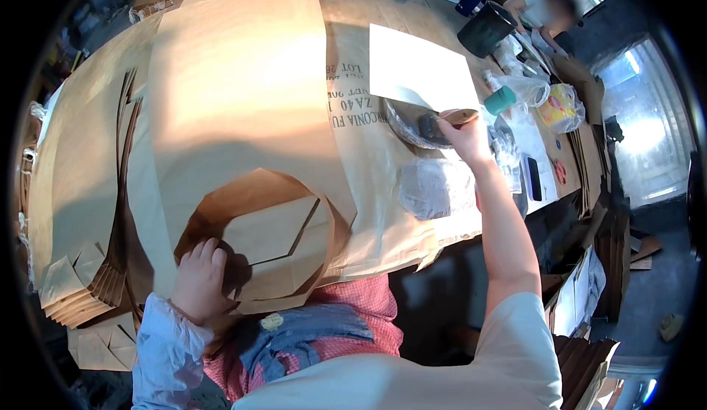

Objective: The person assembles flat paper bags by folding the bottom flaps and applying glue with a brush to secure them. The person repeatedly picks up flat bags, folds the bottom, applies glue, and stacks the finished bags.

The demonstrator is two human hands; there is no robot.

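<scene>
A large brown paper bag [155, 138] lies across the table, its near end opened into a rounded mouth with a folded bottom panel [276, 230] inside. My left hand [200, 281] is closed over the left side of that mouth, fingers curled on the paper. Stretched far to the right, my right hand [468, 139] is closed at a shallow round dish [401, 126], beside the near edge of a white sheet [420, 68]. A brown, rounded piece [460, 115] and a dark lump [427, 124] show at its fingers; what exactly it grips is unclear.
Folded paper bags [92, 288] are stacked at the left. A plastic-wrapped bundle [436, 189], green-capped container [499, 101], black bucket [486, 31], phone [532, 178] and red scissors [560, 172] lie on the right. Another person [541, 12] is at the far right.
</scene>
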